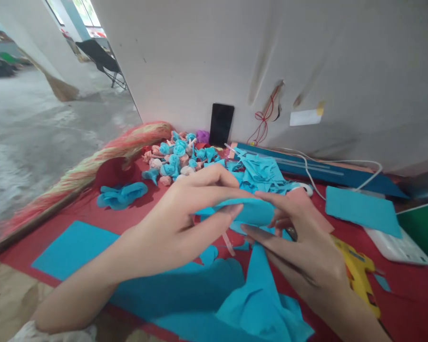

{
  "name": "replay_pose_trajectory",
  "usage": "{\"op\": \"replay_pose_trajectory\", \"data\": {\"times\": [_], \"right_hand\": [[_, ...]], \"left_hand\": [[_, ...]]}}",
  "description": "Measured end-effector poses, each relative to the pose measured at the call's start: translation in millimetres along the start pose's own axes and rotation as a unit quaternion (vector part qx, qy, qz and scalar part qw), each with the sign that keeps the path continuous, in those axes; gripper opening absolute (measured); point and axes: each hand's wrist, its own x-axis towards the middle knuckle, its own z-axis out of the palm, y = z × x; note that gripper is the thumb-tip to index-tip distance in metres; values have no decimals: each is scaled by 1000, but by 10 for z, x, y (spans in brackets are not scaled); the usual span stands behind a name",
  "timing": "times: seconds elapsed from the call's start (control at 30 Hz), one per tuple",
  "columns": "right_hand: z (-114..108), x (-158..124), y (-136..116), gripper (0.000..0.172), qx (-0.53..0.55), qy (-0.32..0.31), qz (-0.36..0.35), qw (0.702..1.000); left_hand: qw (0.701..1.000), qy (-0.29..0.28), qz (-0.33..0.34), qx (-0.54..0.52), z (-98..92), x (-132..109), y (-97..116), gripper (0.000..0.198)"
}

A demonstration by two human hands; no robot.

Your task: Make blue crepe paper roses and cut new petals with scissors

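Observation:
Both my hands meet over the middle of a red work surface (406,304). My left hand (178,223) pinches a small piece of blue felt (251,211) between thumb and fingers. My right hand (306,256) closes on the same piece from the right, fingers pressed to it. Larger blue felt sheets (185,289) lie under my forearms. A thin pale stick (228,243) pokes out below the piece.
A heap of small blue and pink finished pieces (176,159) lies at the back, near a dark phone (221,124) leaning on the wall. Blue felt scraps (262,171), a yellow glue gun (358,273), a white cable (342,164), a white device (395,247) and a broom (92,166) surround the spot.

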Motion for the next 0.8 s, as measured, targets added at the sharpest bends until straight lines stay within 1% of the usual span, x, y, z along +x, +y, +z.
{"op": "replay_pose_trajectory", "data": {"times": [0.03, 0.07, 0.1, 0.17, 0.2, 0.23, 0.27, 0.3, 0.33, 0.37, 0.43, 0.5, 0.6, 0.67, 0.73, 0.8], "right_hand": [[-20, 9, -10, 25, 13, -18, -29, 999], [-47, 16, -17, 16, 23, -31, -79, 996], [-78, 19, -20, 13, 27, -31, -137, 990], [-132, 7, -3, 17, 28, 1, -233, 972], [-151, -8, 18, 15, 27, 23, -262, 965], [-163, -27, 44, 14, 26, 49, -272, 961], [-170, -48, 74, 15, 25, 68, -262, 962], [-173, -68, 105, 19, 27, 83, -248, 965], [-175, -85, 132, 22, 28, 94, -236, 967], [-176, -98, 155, 26, 28, 105, -226, 968], [-182, -109, 180, 29, 26, 118, -210, 970], [-192, -104, 176, 29, 13, 129, -210, 969], [-205, -81, 137, 23, -9, 130, -219, 967], [-208, -63, 111, 22, -11, 132, -228, 965], [-207, -46, 97, 22, -15, 124, -233, 964], [-201, -30, 94, 17, -33, 112, -243, 963]], "left_hand": [[1000, -12, -8, -12, 15, -5, -4, 27], [999, -25, -15, -24, 30, -9, -7, 28], [999, -33, -21, -35, 44, -12, -6, 28], [998, -26, -28, -48, 60, -17, 15, 32], [998, -2, -30, -51, 59, -20, 38, 34], [998, 27, -31, -55, 52, -24, 67, 33], [996, 54, -26, -61, 40, -29, 103, 27], [995, 68, -21, -70, 25, -35, 143, 19], [995, 63, -20, -78, 11, -44, 182, 13], [995, 42, -22, -85, 0, -53, 217, 12], [995, -22, -31, -90, -7, -77, 266, 15], [995, -47, -39, -83, 6, -101, 281, 17], [996, -22, -44, -74, 33, -118, 264, 13], [996, -10, -45, -75, 34, -109, 255, 8], [996, -19, -48, -73, 19, -88, 255, 8], [996, -28, -47, -64, 0, -64, 258, 14]]}}
